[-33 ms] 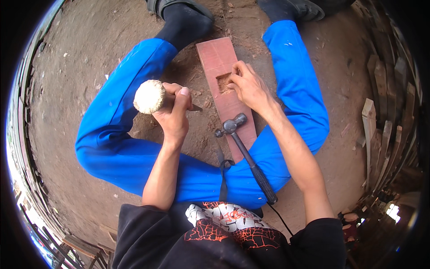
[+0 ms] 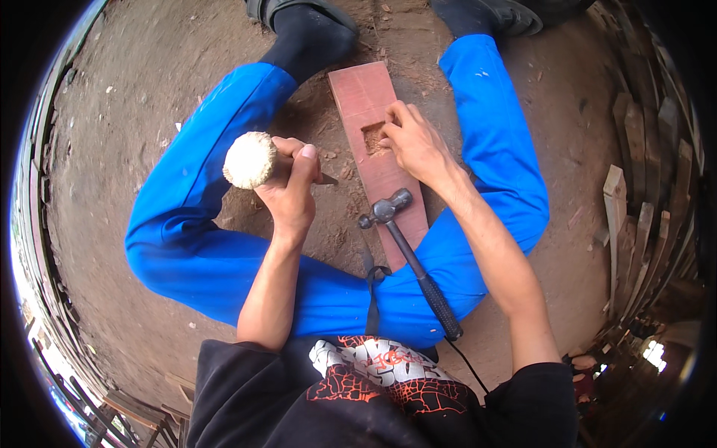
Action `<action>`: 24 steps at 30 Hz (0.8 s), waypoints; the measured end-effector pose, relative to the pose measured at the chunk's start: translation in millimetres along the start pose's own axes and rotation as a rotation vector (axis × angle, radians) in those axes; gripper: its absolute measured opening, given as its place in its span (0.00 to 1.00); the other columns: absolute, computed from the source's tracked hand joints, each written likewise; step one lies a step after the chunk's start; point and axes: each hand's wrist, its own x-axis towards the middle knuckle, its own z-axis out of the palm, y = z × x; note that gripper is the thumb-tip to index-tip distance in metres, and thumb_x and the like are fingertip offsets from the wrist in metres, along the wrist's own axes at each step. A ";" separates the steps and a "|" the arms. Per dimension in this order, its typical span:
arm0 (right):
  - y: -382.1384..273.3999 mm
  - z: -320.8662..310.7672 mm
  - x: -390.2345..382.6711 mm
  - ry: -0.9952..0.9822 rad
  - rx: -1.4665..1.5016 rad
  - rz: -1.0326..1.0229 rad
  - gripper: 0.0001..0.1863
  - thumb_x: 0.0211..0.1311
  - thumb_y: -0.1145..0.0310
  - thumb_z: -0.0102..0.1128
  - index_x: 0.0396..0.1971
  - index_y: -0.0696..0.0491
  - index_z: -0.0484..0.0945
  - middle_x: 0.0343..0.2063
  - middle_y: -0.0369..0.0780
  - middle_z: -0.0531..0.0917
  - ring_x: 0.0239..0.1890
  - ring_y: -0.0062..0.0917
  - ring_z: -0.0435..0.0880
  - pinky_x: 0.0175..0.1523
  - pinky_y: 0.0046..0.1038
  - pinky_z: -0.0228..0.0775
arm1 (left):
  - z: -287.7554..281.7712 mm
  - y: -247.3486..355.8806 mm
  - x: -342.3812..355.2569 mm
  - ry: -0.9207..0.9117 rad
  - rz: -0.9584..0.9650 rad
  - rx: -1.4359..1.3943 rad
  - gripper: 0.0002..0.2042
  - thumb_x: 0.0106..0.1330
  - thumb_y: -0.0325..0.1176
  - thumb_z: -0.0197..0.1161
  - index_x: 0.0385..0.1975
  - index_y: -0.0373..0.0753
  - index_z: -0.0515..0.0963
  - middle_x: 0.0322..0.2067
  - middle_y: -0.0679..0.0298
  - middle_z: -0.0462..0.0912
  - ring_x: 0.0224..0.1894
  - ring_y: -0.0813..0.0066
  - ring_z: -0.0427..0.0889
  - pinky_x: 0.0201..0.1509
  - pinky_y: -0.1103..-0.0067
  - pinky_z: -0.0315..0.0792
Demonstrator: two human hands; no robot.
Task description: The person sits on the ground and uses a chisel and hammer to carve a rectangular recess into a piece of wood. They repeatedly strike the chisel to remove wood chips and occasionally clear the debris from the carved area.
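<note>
I read the step in hand as picking loose crumbs of wood out of the recess (image 2: 370, 140) cut in the reddish plank (image 2: 364, 89). From where I sit, the plank lies on the bare earth ground (image 2: 149, 97) between two blue trouser legs (image 2: 497, 119), running from the upper centre of the frame to just below its middle. The right grip (image 2: 420, 147), right of centre in the upper half, has bent fingers with their tips at the recess's right edge; I cannot tell whether anything is pinched there.

Left of centre, the left grip (image 2: 290, 196) is closed round what looks like a chisel (image 2: 250, 160), held off the plank, its pale, frayed butt facing me and a dark end poking out to the right. The hammer (image 2: 426, 287) is in neither hand: its head sits over the lower part of the plank at mid-frame, its handle slanting down to the right across the trousers.

As I judge it, the next move calls for lifting the fingers clear, setting the chisel's edge against a wall of the recess, and freeing the right hand for the hammer
</note>
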 end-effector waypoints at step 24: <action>2.6 19.3 6.5 -0.033 0.050 -0.184 0.10 0.60 0.70 0.63 0.34 0.61 0.77 0.47 0.44 0.74 0.51 0.38 0.73 0.56 0.38 0.69 | 8.8 3.2 -3.2 -0.030 -0.024 0.051 0.07 0.65 0.23 0.59 0.26 0.37 0.68 0.18 0.63 0.71 0.20 0.78 0.69 0.23 0.80 0.64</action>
